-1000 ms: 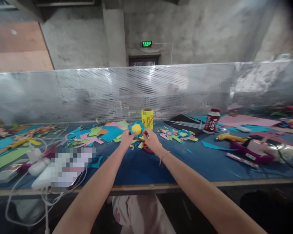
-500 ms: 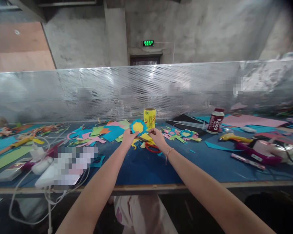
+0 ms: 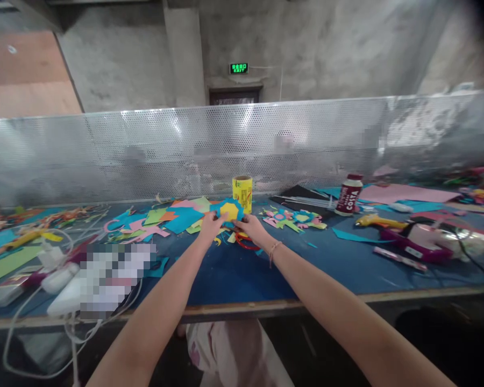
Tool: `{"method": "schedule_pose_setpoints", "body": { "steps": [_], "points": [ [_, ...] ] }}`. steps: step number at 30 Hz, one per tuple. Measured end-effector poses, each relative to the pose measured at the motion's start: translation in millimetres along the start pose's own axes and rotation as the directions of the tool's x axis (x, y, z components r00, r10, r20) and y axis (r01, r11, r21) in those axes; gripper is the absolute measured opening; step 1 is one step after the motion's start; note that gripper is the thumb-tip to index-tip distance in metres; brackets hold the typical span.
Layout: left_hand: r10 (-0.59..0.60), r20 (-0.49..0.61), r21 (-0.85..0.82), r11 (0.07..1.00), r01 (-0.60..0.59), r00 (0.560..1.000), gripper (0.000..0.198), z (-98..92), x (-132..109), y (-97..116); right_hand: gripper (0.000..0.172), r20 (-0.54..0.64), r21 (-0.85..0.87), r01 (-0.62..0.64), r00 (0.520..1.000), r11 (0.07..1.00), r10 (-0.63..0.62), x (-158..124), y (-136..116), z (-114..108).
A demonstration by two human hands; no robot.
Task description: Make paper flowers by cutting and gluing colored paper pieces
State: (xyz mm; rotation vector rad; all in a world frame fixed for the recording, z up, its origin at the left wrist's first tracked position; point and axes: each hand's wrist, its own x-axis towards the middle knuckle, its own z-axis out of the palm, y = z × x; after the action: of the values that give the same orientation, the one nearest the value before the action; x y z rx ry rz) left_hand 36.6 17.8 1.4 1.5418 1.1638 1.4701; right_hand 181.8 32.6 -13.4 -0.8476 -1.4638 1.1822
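Observation:
A paper flower with blue petals and a yellow centre is held up over the table between my hands. My left hand pinches its lower left edge, thumb on the front. At the lower right edge, my right hand has its fingers closed on the flower too. Under my right hand lies a red loop, like a scissor handle; the rest of it is hidden. Just behind the flower stands a yellow roll.
Coloured paper pieces lie to the left, near a white power strip with cables. Finished-looking paper flowers lie right of my hands. Farther right are a dark red bottle and a yellow glue gun. A perforated metal screen backs the table.
My right hand has moved left onto the flower's edge, where it was a little apart before. The flower is slightly lower and tilted back more. The whole view has shifted slightly.

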Motion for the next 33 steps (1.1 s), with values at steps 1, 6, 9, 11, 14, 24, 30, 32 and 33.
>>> {"method": "schedule_pose_setpoints", "body": {
  "steps": [1, 6, 9, 11, 14, 24, 30, 32, 33],
  "points": [
    [0.018, -0.042, 0.041, 0.999, -0.017, 0.999, 0.029, -1.0, 0.1, 0.6, 0.026, 0.001, -0.027, -0.012, 1.000, 1.000, 0.012, -0.4, -0.4, -1.0],
    [0.098, -0.181, 0.153, 0.986, -0.070, 0.979, 0.040, -6.8, 1.5, 2.8, 0.027, 0.069, -0.089, -0.037, 0.997, 0.995, 0.044, -2.3, -1.6, -2.7],
    [0.121, -0.207, 0.189, 0.979, -0.082, 0.971, 0.040, -9.3, 2.6, 3.2, 0.028, 0.114, -0.061, -0.035, 0.993, 0.998, 0.042, -3.3, -3.0, -0.5],
    [0.149, -0.219, 0.209, 0.972, -0.103, 0.964, 0.039, -10.6, 3.2, 3.1, 0.030, 0.128, -0.030, -0.028, 0.991, 0.999, 0.031, -4.2, -4.4, 1.3],
    [0.188, -0.211, 0.237, 0.962, -0.136, 0.959, 0.037, -11.9, 3.9, 2.4, 0.033, 0.100, 0.008, -0.024, 0.995, 1.000, 0.023, -5.4, -6.4, 2.6],
    [0.110, -0.115, 0.156, 0.984, -0.092, 0.987, 0.044, -7.0, -0.7, 3.5, 0.032, -0.058, 0.033, 0.020, 0.998, 0.999, -0.018, -0.5, -2.9, -4.7],
    [0.193, -0.118, 0.259, 0.953, -0.158, 0.974, 0.039, -9.6, 3.9, -0.5, 0.032, -0.022, -0.031, 0.016, 1.000, 0.999, -0.017, -1.4, -3.8, -4.4],
    [0.192, -0.126, 0.281, 0.948, -0.150, 0.973, 0.039, -10.9, 5.5, -2.5, 0.033, 0.002, -0.049, 0.017, 1.000, 0.999, -0.017, -1.4, -3.6, -4.1],
    [0.190, -0.122, 0.287, 0.946, -0.149, 0.974, 0.039, -11.4, 5.9, -2.8, 0.033, 0.008, -0.053, 0.019, 1.000, 0.998, -0.018, -1.0, -3.2, -4.2]
  ]
}}
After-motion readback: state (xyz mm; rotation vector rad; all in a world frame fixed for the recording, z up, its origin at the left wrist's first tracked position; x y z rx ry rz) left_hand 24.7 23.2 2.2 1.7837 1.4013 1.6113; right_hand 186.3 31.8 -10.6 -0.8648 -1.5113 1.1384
